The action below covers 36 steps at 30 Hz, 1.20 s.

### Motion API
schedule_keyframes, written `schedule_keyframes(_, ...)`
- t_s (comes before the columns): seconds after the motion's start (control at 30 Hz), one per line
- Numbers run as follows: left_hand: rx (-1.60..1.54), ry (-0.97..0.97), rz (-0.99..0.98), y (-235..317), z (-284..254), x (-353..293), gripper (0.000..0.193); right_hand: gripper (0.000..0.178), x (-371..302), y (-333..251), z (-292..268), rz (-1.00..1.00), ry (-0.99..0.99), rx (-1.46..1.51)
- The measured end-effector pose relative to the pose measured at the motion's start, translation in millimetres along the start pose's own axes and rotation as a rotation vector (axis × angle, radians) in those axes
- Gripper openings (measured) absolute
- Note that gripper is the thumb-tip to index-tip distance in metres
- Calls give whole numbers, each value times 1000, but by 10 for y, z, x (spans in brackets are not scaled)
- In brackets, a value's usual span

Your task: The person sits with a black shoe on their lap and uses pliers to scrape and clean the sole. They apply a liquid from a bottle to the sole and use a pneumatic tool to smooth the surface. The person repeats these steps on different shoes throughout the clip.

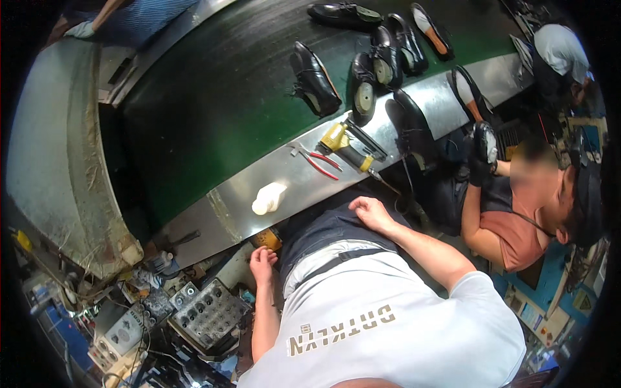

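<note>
My left hand (pixel 262 262) hangs beside my left thigh, near the bench edge, its fingers loosely bent and nothing visible in them. Over my dark trousers lies my right hand (pixel 371 213), fingers relaxed and a little apart, holding nothing. On the metal ledge in front of me are red-handled pincers (pixel 321 165), a yellow and black air stapler (pixel 349 143) with a hose fitting, and a pale, glossy, rounded object (pixel 268 198) whose kind I cannot make out. Several black lace-up shoes, one of them a shoe (pixel 315 79) on its side, lie on the green conveyor belt (pixel 213 110).
At the right, a co-worker in a rust-coloured shirt (pixel 511 236) holds a black shoe (pixel 484 142) with dark gloves. A metal block with round holes (pixel 207 313) stands at my lower left. A large grey housing (pixel 58 155) spans the belt's left end.
</note>
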<state>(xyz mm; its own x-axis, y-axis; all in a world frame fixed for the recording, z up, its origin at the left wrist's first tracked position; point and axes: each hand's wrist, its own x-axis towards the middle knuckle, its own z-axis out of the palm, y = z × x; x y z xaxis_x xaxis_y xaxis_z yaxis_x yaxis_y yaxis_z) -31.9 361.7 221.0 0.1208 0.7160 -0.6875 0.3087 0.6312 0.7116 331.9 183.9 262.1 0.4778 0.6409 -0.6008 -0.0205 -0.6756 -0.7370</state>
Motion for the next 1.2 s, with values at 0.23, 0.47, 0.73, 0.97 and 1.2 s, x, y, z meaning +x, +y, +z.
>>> schedule_keyframes(0.23, 14, -55, 23, 260, 37, 39, 27, 29, 102, -48, -280, -14, 157, 235)
schedule_keyframes(0.47, 35, -78, -100, -31, 48, -46, 27, 22, 82, 184, -632, 8, 233, 188)
schedule_keyframes(0.73, 23, -12, 81, 652, 466, -145, 28, 23, -194, 485, -472, 56, 92, -28)
schedule_keyframes(0.97, -5, 45, 288, 1195, 613, -190, 46, 24, -116, 447, -545, 23, -5, -43)
schedule_keyframes(1.2, 264, -25, 451, 1438, 791, -255, 77, 23, -91, 714, -476, 87, -18, 151)
